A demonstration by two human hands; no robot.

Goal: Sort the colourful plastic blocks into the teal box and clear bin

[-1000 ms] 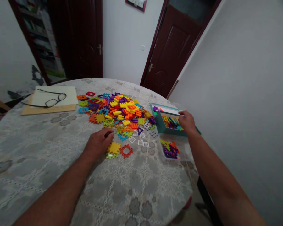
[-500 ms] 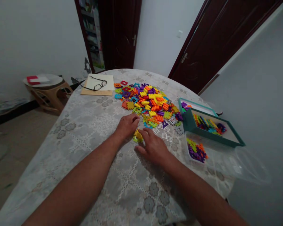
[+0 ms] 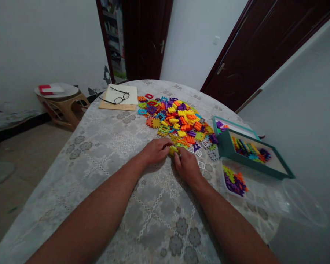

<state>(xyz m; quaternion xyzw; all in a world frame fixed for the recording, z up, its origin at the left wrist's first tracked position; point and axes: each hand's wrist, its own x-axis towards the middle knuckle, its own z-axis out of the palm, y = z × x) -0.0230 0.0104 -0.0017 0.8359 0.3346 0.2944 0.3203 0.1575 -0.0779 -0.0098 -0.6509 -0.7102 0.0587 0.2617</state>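
"What's far left?"
"Shelves [image 3: 114, 40] beside a dark door [image 3: 143, 40], and a tan stool [image 3: 64, 106] by the stained wall [image 3: 44, 36]."
"And far right?"
"Another dark door [image 3: 244, 55]; a white switch plate [image 3: 216, 40] on the pale wall [image 3: 196, 29] between."

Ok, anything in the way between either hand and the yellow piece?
Nothing visible: the yellow piece is between the left hand and the right hand, both right up against it. The colourful pile lies beyond, not between.

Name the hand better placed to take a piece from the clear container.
Probably the right hand: it is nearer the clear container, which stands off to the right. The left hand would have to reach across. Both are at a yellow piece.
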